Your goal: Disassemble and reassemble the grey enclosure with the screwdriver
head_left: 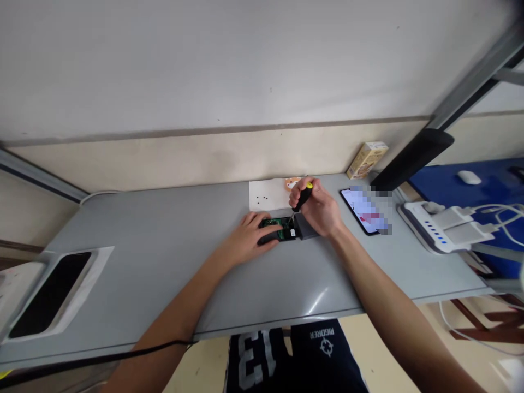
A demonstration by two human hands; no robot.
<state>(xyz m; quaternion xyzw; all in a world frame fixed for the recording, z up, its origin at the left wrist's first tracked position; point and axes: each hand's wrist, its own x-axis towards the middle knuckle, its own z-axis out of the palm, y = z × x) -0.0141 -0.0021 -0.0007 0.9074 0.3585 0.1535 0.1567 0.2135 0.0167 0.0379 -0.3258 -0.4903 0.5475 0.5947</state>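
A black screwdriver [302, 200] with a yellow end is gripped in my right hand [323, 210], its shaft slanting down to a green circuit board [280, 231]. The board sits in an opened dark casing that lies flat on the desk. My left hand [245, 237] is closed around the casing's left end, fingers along the far side and over the board, thumb along the near side. Touching or close to the casing's right end is a dark grey block [306, 228], partly hidden by my right hand. I cannot tell whether the tip sits in a screw.
Behind the casing, white paper [268, 203] carries several tiny dark pieces. A lit phone [362, 210], a carton [365, 160], a black column [413, 159] and a white power strip [442, 226] are right. Another dark-screened phone [51, 295] lies left. A black cable [143, 348] crosses the front edge.
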